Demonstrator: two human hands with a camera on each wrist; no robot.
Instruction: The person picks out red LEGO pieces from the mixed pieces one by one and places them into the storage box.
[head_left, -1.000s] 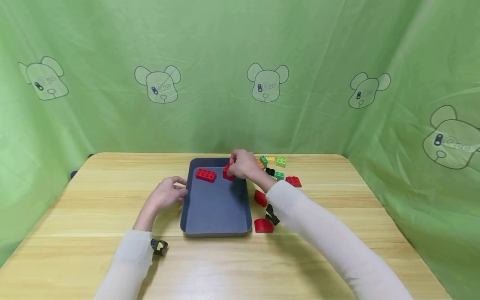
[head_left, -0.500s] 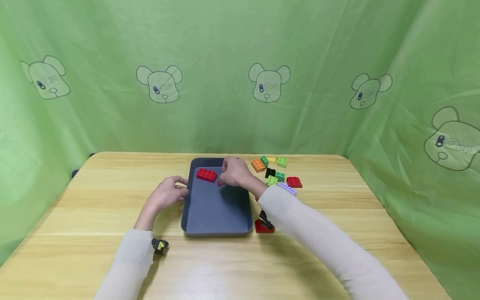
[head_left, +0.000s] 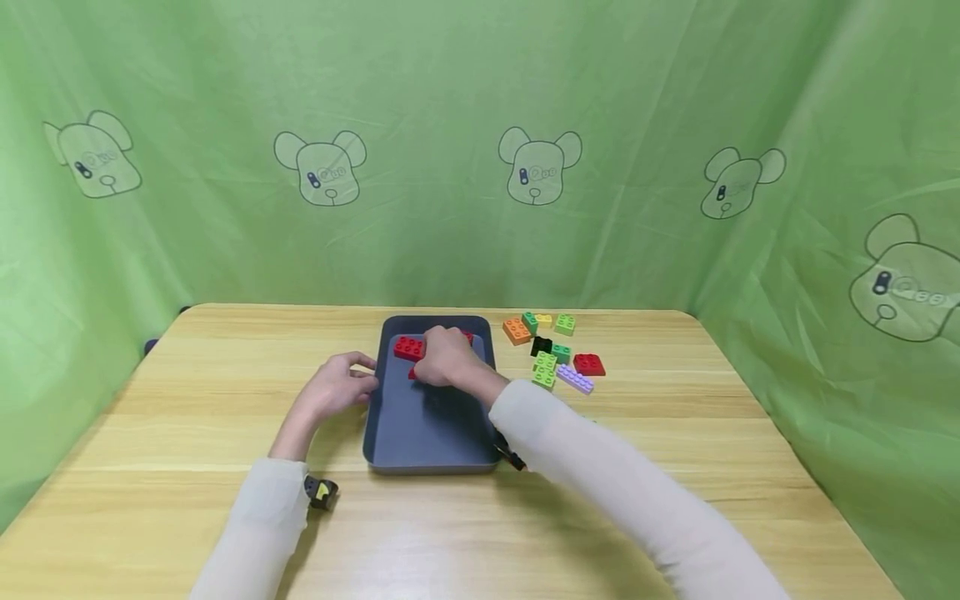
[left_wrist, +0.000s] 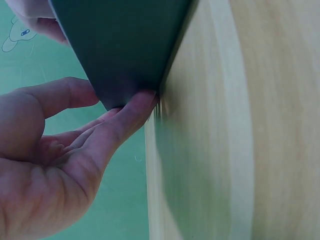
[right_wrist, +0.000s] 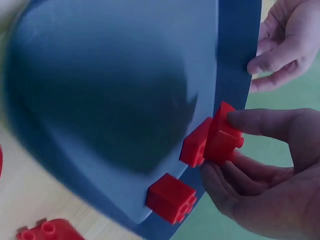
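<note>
My right hand (head_left: 448, 357) is over the dark tray (head_left: 427, 450), pinching a red brick (right_wrist: 220, 142) between thumb and fingers. Only a small corner of that brick shows in the head view. Beside it in the tray sits a red studded brick (head_left: 407, 347), partly covered by the hand. Another red brick (right_wrist: 171, 197) lies near the tray's back right corner. At the tray's left side is my left hand (head_left: 339, 387). Its nearly straight fingers touch the outer wall and rim, as the left wrist view shows.
Right of the tray lie several loose bricks: orange (head_left: 517, 331), lime (head_left: 544, 369), black (head_left: 541, 346), purple (head_left: 575, 378) and a flat red one (head_left: 589, 364). A red piece (right_wrist: 50, 230) rests near the tray. Green curtains stand behind the wooden table (head_left: 225, 375).
My right hand has moved left and slightly nearer across the tray with the red brick. The red brick at the back right now shows behind it. My left hand stays put.
</note>
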